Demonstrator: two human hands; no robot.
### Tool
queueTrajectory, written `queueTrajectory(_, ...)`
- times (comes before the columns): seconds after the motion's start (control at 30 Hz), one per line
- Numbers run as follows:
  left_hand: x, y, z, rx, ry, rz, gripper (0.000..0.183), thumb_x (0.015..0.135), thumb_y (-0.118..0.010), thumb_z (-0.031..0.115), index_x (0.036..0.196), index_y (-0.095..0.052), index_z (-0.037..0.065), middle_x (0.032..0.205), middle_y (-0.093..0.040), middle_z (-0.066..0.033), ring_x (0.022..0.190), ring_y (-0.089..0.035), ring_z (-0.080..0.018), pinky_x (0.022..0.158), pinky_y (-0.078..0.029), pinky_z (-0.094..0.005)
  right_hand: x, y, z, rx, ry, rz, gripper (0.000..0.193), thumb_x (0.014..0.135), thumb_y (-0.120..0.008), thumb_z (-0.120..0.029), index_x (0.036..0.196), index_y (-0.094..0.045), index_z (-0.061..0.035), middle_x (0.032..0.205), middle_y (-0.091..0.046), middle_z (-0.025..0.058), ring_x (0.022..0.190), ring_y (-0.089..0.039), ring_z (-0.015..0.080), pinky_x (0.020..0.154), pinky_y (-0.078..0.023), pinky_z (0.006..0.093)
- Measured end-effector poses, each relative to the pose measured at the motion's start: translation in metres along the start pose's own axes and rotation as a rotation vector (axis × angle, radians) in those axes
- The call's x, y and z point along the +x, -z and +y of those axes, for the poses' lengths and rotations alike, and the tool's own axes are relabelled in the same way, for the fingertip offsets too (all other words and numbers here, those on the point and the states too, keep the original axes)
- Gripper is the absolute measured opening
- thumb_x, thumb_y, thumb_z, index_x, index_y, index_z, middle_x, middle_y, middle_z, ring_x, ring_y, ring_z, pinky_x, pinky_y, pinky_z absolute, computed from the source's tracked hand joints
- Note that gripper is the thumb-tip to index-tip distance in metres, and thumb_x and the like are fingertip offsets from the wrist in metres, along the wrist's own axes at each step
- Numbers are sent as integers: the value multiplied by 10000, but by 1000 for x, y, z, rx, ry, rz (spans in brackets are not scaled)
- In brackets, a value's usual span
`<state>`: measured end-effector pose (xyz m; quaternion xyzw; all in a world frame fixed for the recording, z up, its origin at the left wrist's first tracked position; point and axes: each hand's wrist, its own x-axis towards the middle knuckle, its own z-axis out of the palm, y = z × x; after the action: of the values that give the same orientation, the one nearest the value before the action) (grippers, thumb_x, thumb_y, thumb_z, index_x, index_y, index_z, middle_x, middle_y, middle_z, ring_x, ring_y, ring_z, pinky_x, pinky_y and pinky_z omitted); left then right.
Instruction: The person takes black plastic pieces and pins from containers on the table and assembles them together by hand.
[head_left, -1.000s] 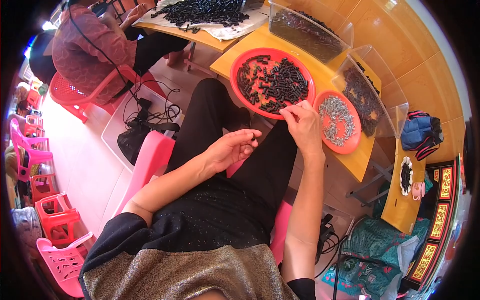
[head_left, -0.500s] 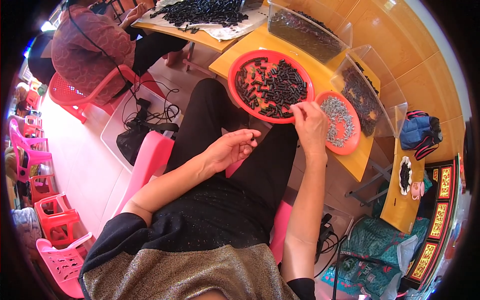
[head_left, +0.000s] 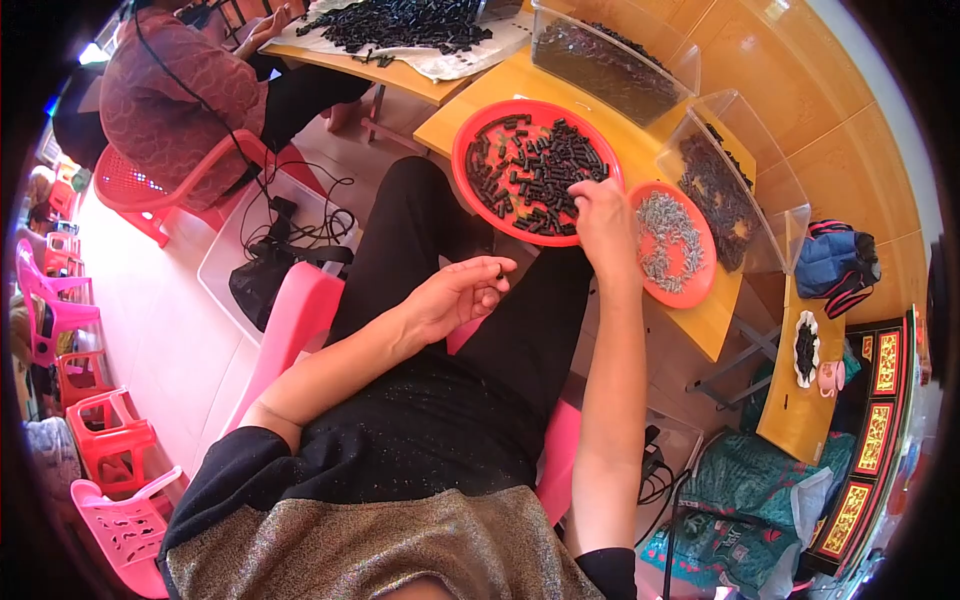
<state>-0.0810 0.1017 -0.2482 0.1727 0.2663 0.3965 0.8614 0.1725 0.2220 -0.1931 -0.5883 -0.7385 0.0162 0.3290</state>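
Observation:
My left hand [head_left: 462, 295] is above my lap, its thumb and forefinger closed on a small black piece [head_left: 503, 271] that barely shows. Over the right rim of a round red tray [head_left: 462, 150] my right hand [head_left: 608, 228] reaches in. Its fingers are pinched together among the short black tube-like pieces [head_left: 545, 165] lying there; whatever they hold is hidden. Just right of that hand is a smaller orange-red tray [head_left: 688, 192] with many small silvery metal parts [head_left: 665, 225] spread in it.
Both trays sit on a yellow table [head_left: 700, 335]. Behind them are two clear plastic bins [head_left: 610, 70] [head_left: 735, 165] of dark pieces. More black pieces [head_left: 400, 22] are heaped on a white cloth at the far table. A person [head_left: 185, 95] sits at far left by a cable-strewn box [head_left: 235, 240].
My right hand has moved slightly left and farther away, from the tray's near right rim in over the black pieces. My left hand has hardly moved.

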Motion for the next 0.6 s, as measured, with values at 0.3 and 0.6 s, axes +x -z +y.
queueTrajectory(0.3, 0, 2, 0, -3, -3, 4, 276, 1110, -652, 218, 1341, -702, 76, 1011, -745, -1, 771, -634, -71, 689, -491, -232, -7, 14, 7, 189, -68, 60, 165, 991, -683, -85, 1086, -816, -63, 988, -730, 187, 927, -723, 400, 846, -564, 490)
queueTrajectory(0.6, 4, 3, -7, 15, 19, 6, 287, 1108, -656, 226, 1348, -706, 77, 1016, -755, 7, 781, -643, -61, 706, -498, -220, -20, 13, 7, 57, -8, 66, 162, 998, -702, -124, 1111, -817, -104, 1057, -725, 140, 1048, -699, 361, 890, -549, 475)
